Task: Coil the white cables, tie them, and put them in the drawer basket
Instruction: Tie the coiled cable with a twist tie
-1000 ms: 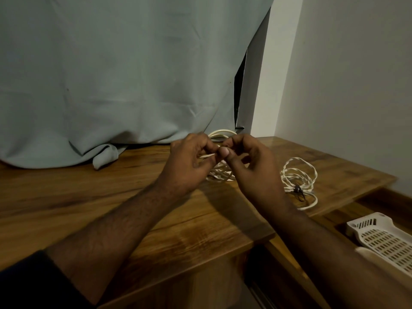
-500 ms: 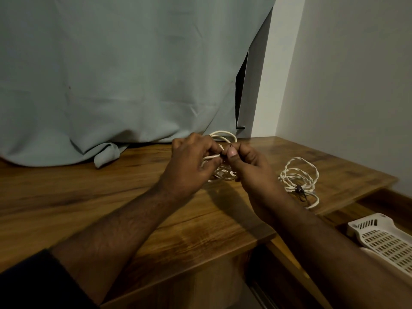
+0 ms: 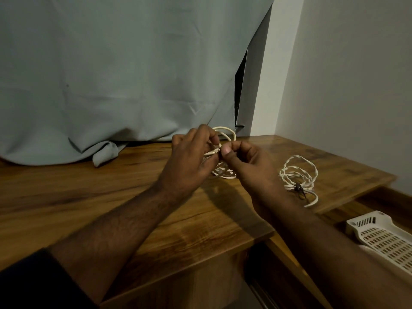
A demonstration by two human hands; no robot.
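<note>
A coiled white cable (image 3: 225, 172) is held upright just above the wooden table (image 3: 89, 197), near its back middle. My left hand (image 3: 191, 159) grips the coil from the left. My right hand (image 3: 245, 161) pinches something small at the coil's near side, thumb against fingers; what it pinches is hidden. A second white cable (image 3: 297, 177), coiled and bound with a dark tie, lies on the table to the right. The white perforated drawer basket (image 3: 383, 237) sits in the open drawer at the lower right.
A grey curtain (image 3: 122, 74) hangs behind the table and bunches onto its back edge. A white wall (image 3: 356, 85) runs along the right side. The table's front edge steps down to the open wooden drawer (image 3: 334, 217).
Both hands stay on the coil and have shifted only slightly. My right thumb has moved closer against my left fingers.
</note>
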